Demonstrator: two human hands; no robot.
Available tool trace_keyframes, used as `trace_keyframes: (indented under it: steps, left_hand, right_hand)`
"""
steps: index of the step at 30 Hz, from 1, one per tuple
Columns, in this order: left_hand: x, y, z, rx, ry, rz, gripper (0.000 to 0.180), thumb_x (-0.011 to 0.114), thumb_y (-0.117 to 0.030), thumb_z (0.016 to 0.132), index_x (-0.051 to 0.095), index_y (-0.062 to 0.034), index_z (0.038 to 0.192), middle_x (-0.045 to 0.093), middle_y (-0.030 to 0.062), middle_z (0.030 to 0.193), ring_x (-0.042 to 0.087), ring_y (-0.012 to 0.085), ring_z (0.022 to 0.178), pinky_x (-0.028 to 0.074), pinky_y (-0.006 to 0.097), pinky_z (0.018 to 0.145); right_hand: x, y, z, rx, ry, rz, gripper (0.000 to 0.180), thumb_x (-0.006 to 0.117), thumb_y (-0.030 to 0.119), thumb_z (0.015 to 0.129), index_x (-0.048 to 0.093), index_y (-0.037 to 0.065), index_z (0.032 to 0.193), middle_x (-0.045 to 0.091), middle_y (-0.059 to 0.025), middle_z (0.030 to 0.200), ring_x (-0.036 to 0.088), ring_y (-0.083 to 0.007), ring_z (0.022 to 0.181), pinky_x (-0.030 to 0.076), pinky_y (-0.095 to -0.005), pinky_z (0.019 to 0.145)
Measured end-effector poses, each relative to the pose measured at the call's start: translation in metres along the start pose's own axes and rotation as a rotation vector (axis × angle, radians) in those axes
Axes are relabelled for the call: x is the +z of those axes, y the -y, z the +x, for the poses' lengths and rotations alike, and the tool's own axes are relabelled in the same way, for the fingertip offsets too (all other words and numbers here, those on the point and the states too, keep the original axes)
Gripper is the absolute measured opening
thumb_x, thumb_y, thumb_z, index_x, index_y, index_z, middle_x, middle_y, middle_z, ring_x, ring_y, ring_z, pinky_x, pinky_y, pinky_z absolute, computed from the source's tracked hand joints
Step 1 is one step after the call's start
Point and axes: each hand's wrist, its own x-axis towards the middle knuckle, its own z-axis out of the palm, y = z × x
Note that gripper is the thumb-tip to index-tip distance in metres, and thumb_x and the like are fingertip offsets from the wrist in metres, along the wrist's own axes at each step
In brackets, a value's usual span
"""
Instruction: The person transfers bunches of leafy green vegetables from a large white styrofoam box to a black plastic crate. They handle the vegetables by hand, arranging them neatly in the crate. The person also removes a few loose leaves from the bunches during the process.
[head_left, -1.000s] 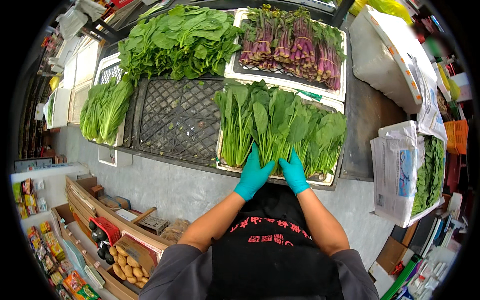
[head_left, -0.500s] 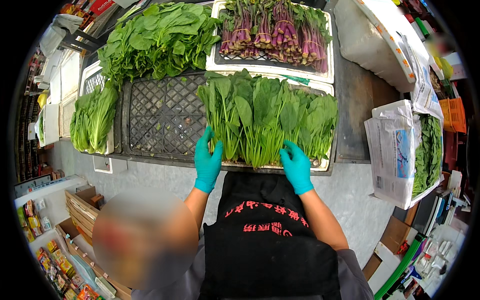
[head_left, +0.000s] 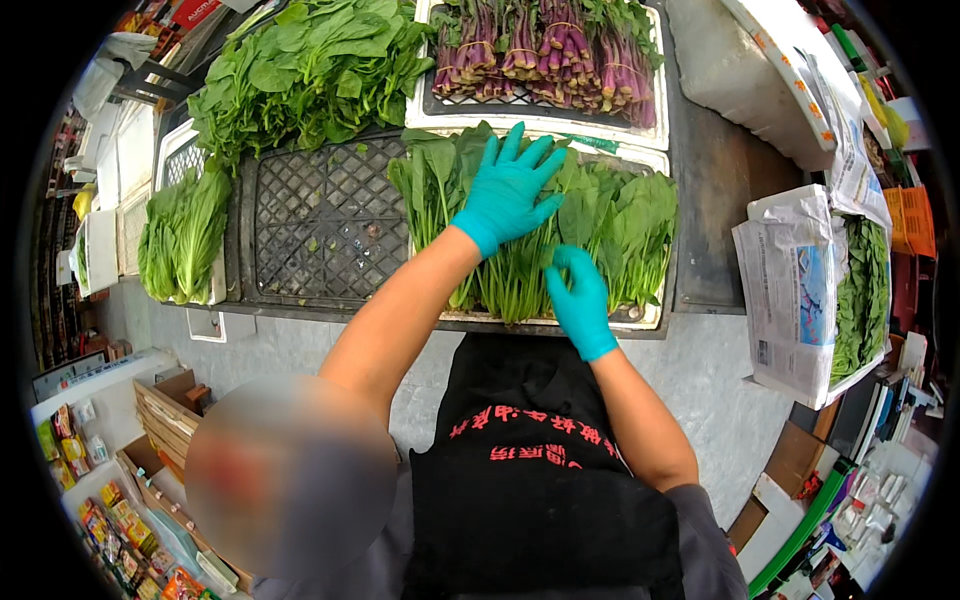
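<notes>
Leafy spinach [head_left: 622, 225] stands in a packed row in a white foam tray [head_left: 648, 318], stems toward me and leaves away. My left hand [head_left: 510, 192], in a teal glove, lies flat over the leaves in the middle of the row with its fingers spread. At the stems on the near side is my right hand [head_left: 580, 300], gloved alike. Its fingers are curved and loosely apart beside the spinach, and I see nothing held in them.
Behind the spinach, purple-stemmed greens [head_left: 550, 60] lie bundled in another white tray. To the left are a black lattice crate [head_left: 320, 220], a heap of loose leafy greens [head_left: 310, 80] and pale-green lettuce [head_left: 185, 235]. A paper-wrapped box of greens [head_left: 790, 300] stands at right.
My left hand has moved from the row's left front corner up and right onto the leaves. My right hand has shifted slightly left and up at the stems.
</notes>
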Motion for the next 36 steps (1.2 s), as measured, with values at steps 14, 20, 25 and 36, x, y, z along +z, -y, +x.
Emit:
trace_keyframes:
  steps: [14, 20, 25, 36]
  left_hand:
    - [0.029, 0.008, 0.018, 0.035, 0.226, 0.198, 0.071, 0.053, -0.058, 0.087, 0.035, -0.024, 0.146, 0.034, 0.009, 0.15, 0.015, 0.0374, 0.143, 0.01, 0.062, 0.113]
    - [-0.062, 0.012, -0.017, -0.317, -0.622, -0.554, 0.05, 0.063, -0.028, 0.09, 0.05, -0.0077, 0.134, 0.055, 0.0141, 0.127, 0.049, 0.0292, 0.119, 0.041, 0.04, 0.098]
    - [-0.054, -0.022, -0.134, -0.903, -0.585, -1.106, 0.045, 0.063, -0.02, 0.092, 0.052, 0.0013, 0.13, 0.062, 0.0057, 0.109, 0.059, 0.0133, 0.091, 0.049, 0.028, 0.081]
    - [0.016, -0.045, -0.128, -1.15, -0.401, -0.505, 0.048, 0.069, -0.025, 0.082, 0.057, 0.0001, 0.121, 0.066, 0.0093, 0.085, 0.063, 0.0221, 0.074, 0.049, 0.035, 0.067]
  right_hand:
    - [-0.016, -0.055, -0.139, 0.404, 0.523, 0.323, 0.016, 0.06, 0.015, 0.09, 0.065, 0.004, 0.099, 0.068, -0.0119, 0.092, 0.066, -0.0237, 0.087, 0.05, -0.0332, 0.077]
    - [-0.056, -0.053, -0.131, 0.653, 0.271, 0.571, 0.01, 0.056, 0.006, 0.093, 0.061, -0.002, 0.095, 0.07, -0.0101, 0.097, 0.065, -0.016, 0.092, 0.05, -0.028, 0.084]
    - [-0.082, -0.075, -0.116, 0.61, 0.182, 0.5, 0.007, 0.053, 0.004, 0.094, 0.059, -0.001, 0.094, 0.07, -0.0115, 0.098, 0.065, -0.0157, 0.092, 0.05, -0.0286, 0.086]
    - [-0.088, -0.028, -0.075, 0.473, 0.433, 0.605, 0.008, 0.051, 0.002, 0.094, 0.056, -0.003, 0.096, 0.067, -0.016, 0.104, 0.065, -0.0203, 0.101, 0.049, -0.0294, 0.089]
